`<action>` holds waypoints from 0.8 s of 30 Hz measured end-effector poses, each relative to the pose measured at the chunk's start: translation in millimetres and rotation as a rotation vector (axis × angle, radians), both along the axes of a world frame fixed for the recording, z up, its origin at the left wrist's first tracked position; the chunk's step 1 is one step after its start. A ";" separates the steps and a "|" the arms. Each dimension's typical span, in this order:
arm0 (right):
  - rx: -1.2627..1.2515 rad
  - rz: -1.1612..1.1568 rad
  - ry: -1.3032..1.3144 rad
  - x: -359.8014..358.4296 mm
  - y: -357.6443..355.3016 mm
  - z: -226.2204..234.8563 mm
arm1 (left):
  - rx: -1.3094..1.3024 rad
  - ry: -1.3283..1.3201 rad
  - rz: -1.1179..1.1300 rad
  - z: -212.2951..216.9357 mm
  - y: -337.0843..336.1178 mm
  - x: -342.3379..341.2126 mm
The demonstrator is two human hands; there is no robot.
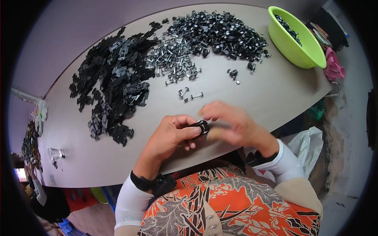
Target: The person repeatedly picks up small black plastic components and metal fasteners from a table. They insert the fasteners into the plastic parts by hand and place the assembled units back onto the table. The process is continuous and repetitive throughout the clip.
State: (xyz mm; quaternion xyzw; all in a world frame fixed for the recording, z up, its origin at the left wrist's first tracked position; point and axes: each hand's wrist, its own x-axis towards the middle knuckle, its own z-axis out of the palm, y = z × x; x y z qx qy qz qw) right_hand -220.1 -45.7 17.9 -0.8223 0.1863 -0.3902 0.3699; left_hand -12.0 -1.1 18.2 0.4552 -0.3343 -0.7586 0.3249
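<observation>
Near the table's front edge my left hand (pixel 178 131) is closed on a small black plastic part (pixel 203 126), pinched between thumb and fingers. My right hand (pixel 232 125) is just to the right of that part, its fingers smeared by motion, so whether they grip anything cannot be made out. Beyond my hands lie a few loose metal axles (pixel 197 95) with dark ends. A pile of similar silvery axles (pixel 173 59) spreads farther back.
Flat black plastic pieces (pixel 114 74) are heaped at the left, small black wheel-like parts (pixel 224 33) at the back. A green basin (pixel 315 55) stands at the far right. A clear cup (pixel 55 154) sits at the left, near another person's arm (pixel 38 188).
</observation>
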 end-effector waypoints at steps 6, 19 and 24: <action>-0.323 -0.461 0.397 -58.2 -86.8 -0.9 | -0.052 -0.002 -0.014 -1.3 -1.3 -3.0; -0.115 -0.083 0.161 -1.5 0.6 18.4 | -0.058 0.254 -0.016 -17.5 -0.4 6.6; -0.249 -0.050 0.196 10.9 14.7 6.3 | 0.022 0.359 -0.056 -8.6 6.2 7.8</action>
